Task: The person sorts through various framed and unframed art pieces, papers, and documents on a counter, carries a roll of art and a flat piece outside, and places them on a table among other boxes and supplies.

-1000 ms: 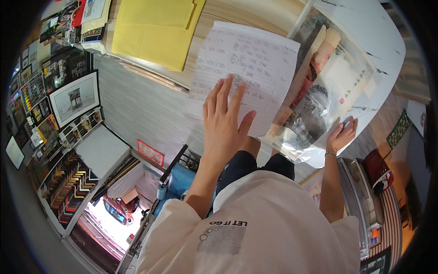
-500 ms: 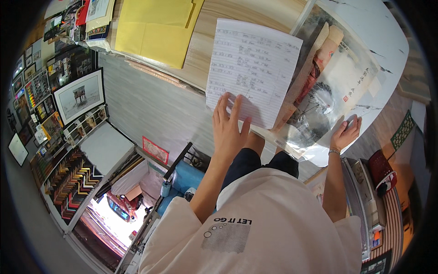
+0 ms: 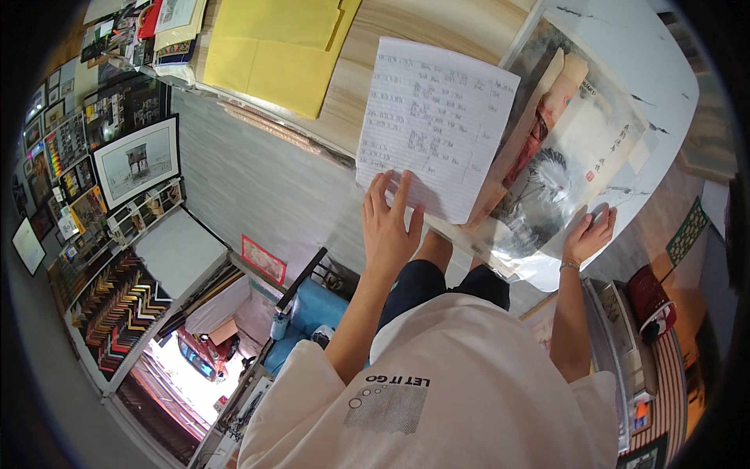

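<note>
My left hand lies palm down at the lower left edge of a lined paper sheet covered with handwriting. Its fingers are spread, with the tips on the paper. Beside the sheet, on the right, lies an ink painting of a white crane under clear plastic. A rolled or folded strip of paper with red figures rests across the painting's left part. At the table's right front edge, my right hand touches the border by the plastic, fingers loosely apart. A grey patch between thumb and fingers is too small to make out.
Yellow folders lie on the wood-patterned tabletop at the far left, past a pile of papers and prints. The right part of the table is white marble-patterned. A framed picture and frame-corner samples stand at left, near a blue seat.
My left hand has drawn back slightly toward me, uncovering a little more of the sheet's lower writing. The whole view has shifted a little; my right hand stays at the table edge.
</note>
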Demonstrator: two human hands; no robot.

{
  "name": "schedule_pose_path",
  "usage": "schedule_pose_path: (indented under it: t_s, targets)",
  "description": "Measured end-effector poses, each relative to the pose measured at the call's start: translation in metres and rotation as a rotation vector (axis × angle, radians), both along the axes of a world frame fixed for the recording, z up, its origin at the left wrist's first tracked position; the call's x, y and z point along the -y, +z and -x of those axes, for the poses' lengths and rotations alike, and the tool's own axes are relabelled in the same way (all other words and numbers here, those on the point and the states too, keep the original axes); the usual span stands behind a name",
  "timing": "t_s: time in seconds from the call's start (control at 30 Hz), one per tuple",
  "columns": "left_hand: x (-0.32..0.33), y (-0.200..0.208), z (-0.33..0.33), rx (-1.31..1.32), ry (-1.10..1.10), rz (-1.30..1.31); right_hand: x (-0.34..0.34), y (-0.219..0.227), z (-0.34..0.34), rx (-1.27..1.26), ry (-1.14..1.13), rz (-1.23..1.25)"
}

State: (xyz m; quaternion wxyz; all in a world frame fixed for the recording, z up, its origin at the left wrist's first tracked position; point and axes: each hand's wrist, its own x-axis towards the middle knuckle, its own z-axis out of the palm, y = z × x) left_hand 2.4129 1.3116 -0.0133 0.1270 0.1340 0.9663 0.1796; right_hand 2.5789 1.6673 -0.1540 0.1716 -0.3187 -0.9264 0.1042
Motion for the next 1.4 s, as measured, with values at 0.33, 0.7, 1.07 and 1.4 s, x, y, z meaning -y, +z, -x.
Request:
schedule_pose_path:
  t_s: [0.33,0.7,1.07,1.4]
  targets:
    - [0.005,-0.004,-0.006,0.002,-0.013,-0.037,-0.003,-0.003,-0.006,0.004,-0.002,-0.021]
    - [-0.041,0.032,-0.026,-0.004,-0.062,-0.217,-0.004,0.002,-0.007,-0.052,-0.084,0.079]
    - [-0.178,-0.056,-0.039,0.158,-0.067,0.067,0.054,0.037,0.025,0.352,-0.804,0.557]
    - [-0.198,-0.083,-0.018,0.507,0.228,-0.230,0.006,-0.021,-0.007,-0.115,-0.477,1.058]
